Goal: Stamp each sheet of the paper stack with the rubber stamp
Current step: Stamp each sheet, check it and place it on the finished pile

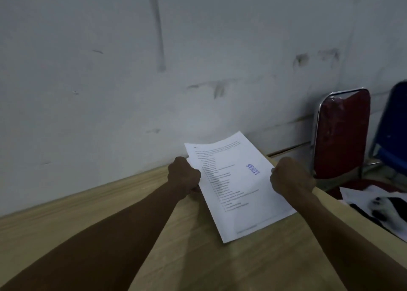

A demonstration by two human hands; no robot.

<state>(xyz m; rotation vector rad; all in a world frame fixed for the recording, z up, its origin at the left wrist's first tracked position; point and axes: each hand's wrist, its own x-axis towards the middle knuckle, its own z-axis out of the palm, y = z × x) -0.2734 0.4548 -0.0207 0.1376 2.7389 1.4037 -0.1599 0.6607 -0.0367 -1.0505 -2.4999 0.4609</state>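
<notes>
A stack of white printed sheets (pixel 237 191) is held just above the wooden table (pixel 189 242), tilted with its far end toward the wall. The top sheet carries a blue stamp mark (pixel 252 169) near its right side. My left hand (pixel 184 176) grips the stack's left edge with curled fingers. My right hand (pixel 290 177) grips the right edge the same way. A second sheet's corner peeks out at the upper left by my left hand. No rubber stamp is in view.
A grey scuffed wall (pixel 154 70) rises right behind the table. A red chair (pixel 342 134) with a chrome frame and a blue chair (pixel 394 136) stand at the right. White and dark items (pixel 381 204) lie at the right, beyond the table edge.
</notes>
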